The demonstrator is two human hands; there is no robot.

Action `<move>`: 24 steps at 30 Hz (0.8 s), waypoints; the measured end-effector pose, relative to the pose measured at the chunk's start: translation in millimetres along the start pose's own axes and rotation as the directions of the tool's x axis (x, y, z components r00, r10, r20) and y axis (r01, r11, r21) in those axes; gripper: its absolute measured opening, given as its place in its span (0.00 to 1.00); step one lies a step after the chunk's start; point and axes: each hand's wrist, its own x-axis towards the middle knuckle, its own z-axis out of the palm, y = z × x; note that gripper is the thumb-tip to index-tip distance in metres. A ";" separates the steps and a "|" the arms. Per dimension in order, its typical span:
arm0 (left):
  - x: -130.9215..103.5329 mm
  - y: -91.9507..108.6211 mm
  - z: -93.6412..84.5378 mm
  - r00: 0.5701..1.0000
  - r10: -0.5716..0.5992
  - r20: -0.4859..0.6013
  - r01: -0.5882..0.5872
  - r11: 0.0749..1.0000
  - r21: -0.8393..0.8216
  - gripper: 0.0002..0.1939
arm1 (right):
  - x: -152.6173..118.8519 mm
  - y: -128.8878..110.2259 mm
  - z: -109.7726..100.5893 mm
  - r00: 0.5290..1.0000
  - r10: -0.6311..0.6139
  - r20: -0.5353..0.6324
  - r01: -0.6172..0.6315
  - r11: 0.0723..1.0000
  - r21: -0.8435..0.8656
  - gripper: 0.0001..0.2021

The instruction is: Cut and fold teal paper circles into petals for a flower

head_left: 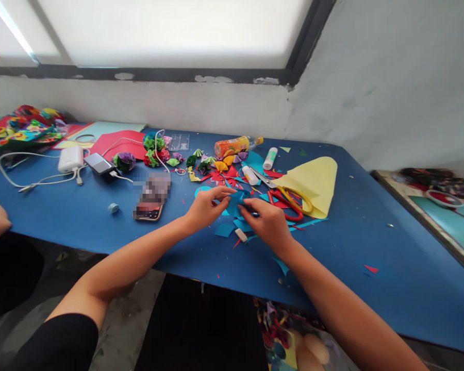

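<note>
On the desk, head view: a small blue paper pc was held up over the scraps, betw. both hands. Its L side was pinched by the closed fingers of the L hand, its R side by those of the R hand. It looked thin & bent or folded, w/ a raised edge nr the R fingers; exact shape partly hidden. Some cutting seemed done, judging by blue offcuts strewn about; shaping of this pc looked unfinished. Small folded pcs & ruffled paper balls seemed fully formed; amt. left couldn't be told. Scissors were laid R of the hands, partly over yellow paper, w/ glue sticks placed nearby.
</note>
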 end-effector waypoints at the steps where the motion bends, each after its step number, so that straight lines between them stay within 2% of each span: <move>1: -0.2 -0.1 0.1 1.000 0.015 0.007 -0.015 1.000 0.015 0.11 | 0.4 0.0 -0.8 1.000 -0.015 0.003 0.015 1.000 -0.008 0.08; 7: -0.9 -3.5 1.3 0.993 0.052 0.102 -0.062 0.992 0.107 0.11 | 3.5 -0.5 -2.8 0.998 -0.069 0.000 0.068 0.995 -0.066 0.07; 14: -3.5 -5.7 0.8 0.971 0.027 0.238 -0.080 0.974 0.213 0.14 | -0.9 1.2 0.0 0.998 -0.011 0.064 0.014 0.999 -0.044 0.03; 21: -0.8 -7.5 -0.8 0.987 0.020 0.162 -0.061 0.965 0.255 0.12 | 1.2 -1.3 -0.3 0.997 0.054 0.060 -0.058 0.996 0.068 0.09; 24: -0.7 -8.6 -1.1 0.986 0.023 0.166 -0.063 0.969 0.239 0.12 | 1.6 -1.7 -2.3 0.997 0.062 0.046 -0.066 0.994 0.083 0.09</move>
